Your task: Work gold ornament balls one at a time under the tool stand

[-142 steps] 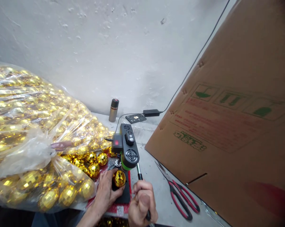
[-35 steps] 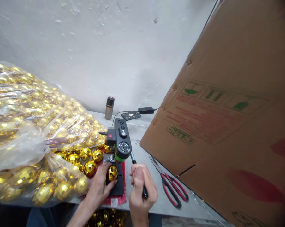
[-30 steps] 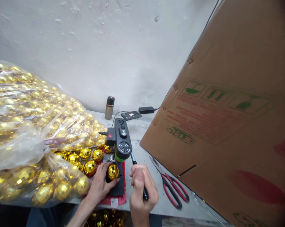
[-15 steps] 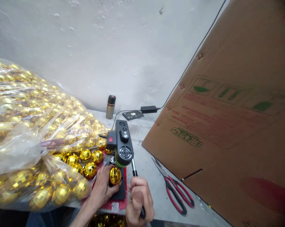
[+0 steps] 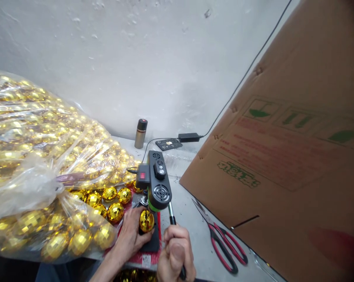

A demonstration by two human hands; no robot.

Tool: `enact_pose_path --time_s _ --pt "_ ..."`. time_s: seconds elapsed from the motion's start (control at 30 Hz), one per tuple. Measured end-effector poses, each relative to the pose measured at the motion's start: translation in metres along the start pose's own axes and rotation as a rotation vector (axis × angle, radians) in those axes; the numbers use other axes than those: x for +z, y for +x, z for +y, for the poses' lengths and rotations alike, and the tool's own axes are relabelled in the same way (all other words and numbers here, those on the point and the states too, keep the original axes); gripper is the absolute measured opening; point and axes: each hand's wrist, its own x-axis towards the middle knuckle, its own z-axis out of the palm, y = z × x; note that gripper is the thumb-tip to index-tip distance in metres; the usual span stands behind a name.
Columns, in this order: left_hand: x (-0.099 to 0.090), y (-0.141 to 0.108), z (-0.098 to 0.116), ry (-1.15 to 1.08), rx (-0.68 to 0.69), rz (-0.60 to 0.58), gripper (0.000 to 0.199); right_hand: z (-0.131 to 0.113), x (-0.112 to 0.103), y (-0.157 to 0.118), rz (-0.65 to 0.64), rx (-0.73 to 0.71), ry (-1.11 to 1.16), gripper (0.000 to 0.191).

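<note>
My left hand (image 5: pixel 132 231) is closed around a gold faceted ball (image 5: pixel 146 221), with fingers and thumb on its sides. The ball sits beneath the head of a black bench press-like machine (image 5: pixel 159 182), which has round vents on top and a green band below. My right hand (image 5: pixel 177 250) grips the black-handled metal lever (image 5: pixel 172 215) on the machine's right side. The machine's dark base (image 5: pixel 151 243) rests on a red plastic sheet (image 5: pixel 140 257). Several loose gold balls (image 5: pixel 115 212) lie just left of my left hand.
Large clear bags (image 5: pixel 44 182) of gold balls fill the left side. Red-handled scissors (image 5: pixel 224 239) lie to the right, beside a big cardboard box (image 5: pixel 271 156). At the back stand a bottle (image 5: pixel 140 134), a dark phone-like slab (image 5: pixel 169 144) and a power adapter (image 5: pixel 189 137) with its cable.
The whole view has shifted slightly, so things appear a little farther right and lower. Both hands keep their holds on the ball and the lever.
</note>
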Motion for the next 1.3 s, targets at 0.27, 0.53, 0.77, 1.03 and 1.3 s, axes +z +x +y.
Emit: enact_pose_path --time_s 0.27,0.53,0.77,1.03,1.3 --pt "0.000 0.001 0.001 -0.027 -0.014 -0.018 0.046 0.000 0.003 0.002 0.028 0.009 0.025 0.035" --pt "0.005 0.000 -0.005 -0.051 -0.017 -0.002 0.050 0.011 0.006 0.004 0.078 -0.092 -0.028 0.040" --pt "0.014 0.000 -0.015 -0.054 -0.004 0.027 0.056 0.011 0.003 0.000 0.057 -0.006 0.007 0.042" --pt "0.014 0.004 -0.012 -0.027 -0.006 0.007 0.055 0.016 0.007 0.002 0.057 -0.037 0.090 0.043" --pt "0.013 0.007 -0.010 0.001 0.003 -0.004 0.054 0.024 0.001 -0.006 -0.006 -0.044 0.067 0.037"
